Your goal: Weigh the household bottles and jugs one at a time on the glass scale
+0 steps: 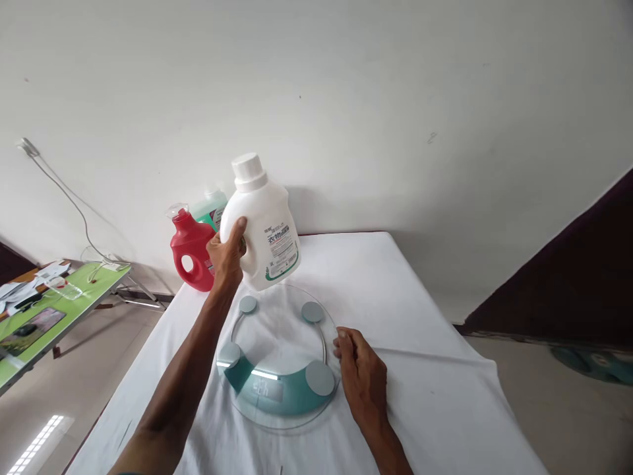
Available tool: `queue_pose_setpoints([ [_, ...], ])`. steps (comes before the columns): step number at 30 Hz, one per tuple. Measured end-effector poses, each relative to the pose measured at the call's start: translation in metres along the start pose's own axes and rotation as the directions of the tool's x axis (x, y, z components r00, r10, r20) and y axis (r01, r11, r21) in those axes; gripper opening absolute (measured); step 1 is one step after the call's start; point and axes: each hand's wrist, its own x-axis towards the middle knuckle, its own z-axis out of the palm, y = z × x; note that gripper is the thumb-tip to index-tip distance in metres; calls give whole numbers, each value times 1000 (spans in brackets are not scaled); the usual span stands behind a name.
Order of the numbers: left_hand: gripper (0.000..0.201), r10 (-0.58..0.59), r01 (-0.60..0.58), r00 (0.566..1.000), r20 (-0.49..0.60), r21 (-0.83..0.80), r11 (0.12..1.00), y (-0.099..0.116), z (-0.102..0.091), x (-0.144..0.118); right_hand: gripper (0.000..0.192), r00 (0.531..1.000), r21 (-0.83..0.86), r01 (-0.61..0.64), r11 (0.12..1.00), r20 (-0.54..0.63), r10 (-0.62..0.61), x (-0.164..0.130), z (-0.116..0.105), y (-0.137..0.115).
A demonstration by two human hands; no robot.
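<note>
Left hand (226, 254) grips one white bottle (264, 227) above one round scale (279, 359); right hand (361, 379) rests flat beside it, two bottles (192, 254) behind.

Left hand (226, 254) raised in a closed grip; right hand (363, 379) resting flat, fingers loose.

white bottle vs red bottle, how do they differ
The white bottle is held in the air by the left hand, tilted; the red bottle stands upright on the table. The white bottle has a white screw cap, the red bottle a clear cap. Both are handled jugs.
</note>
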Motion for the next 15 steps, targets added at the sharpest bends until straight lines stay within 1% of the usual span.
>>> queue_pose_setpoints([
  [3,60,-60,60,998,-6,11,998,-28,23,10,66,1000,-6,-11,1000,-7,11,-1,-1,0],
  [6,54,-88,88,996,14,27,996,-53,35,16,65,999,-12,-33,999,-2,33,-1,-2,1],
  [10,51,-102,101,994,44,23,995,-78,41,20,63,999,-30,-41,999,-14,41,-2,-1,4],
  [15,51,-89,88,996,16,25,996,-92,36,20,61,999,-73,-39,997,-15,38,-2,-2,5],
])
